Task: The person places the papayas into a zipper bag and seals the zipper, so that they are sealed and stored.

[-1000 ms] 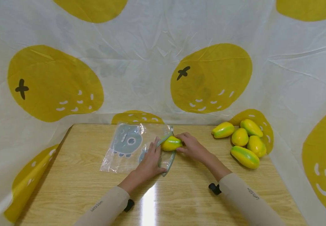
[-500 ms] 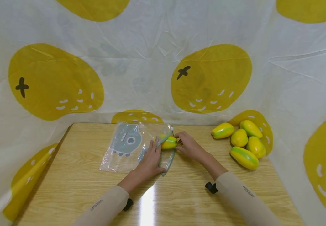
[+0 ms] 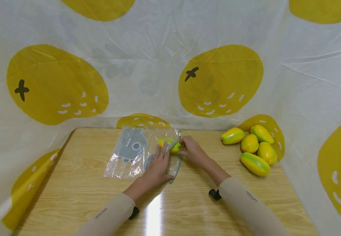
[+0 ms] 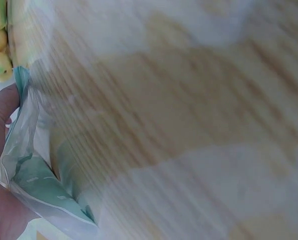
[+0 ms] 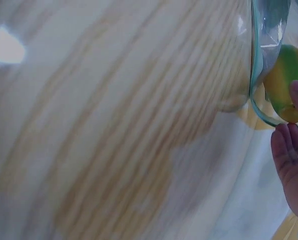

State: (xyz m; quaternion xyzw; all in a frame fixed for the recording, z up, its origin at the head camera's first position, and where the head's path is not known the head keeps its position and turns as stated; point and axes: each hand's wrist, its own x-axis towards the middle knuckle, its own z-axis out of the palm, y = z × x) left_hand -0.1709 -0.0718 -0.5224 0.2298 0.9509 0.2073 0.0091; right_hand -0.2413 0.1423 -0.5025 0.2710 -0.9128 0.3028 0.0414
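Frame centre: yellow-green fruit [image 3: 175, 148], mostly inside clear bag [image 3: 132, 144]. My right hand [image 3: 193, 151] pinches its right end; my left hand [image 3: 157, 166], straight-fingered, rests on the bag, lower left of fruit.

Fruit [image 3: 176, 149]: yellow, streaked green. Bag [image 3: 143, 152]: clear, grey-blue monster print. Desk [image 3: 188, 200]: tan wood grain. Sheet [image 3: 155, 77]: white, large yellow ovals.

The bag [image 3: 142, 150], one fruit [image 3: 175, 149] in its mouth, lies on the table [image 3: 200, 216] left of five fruits [image 3: 250, 143].
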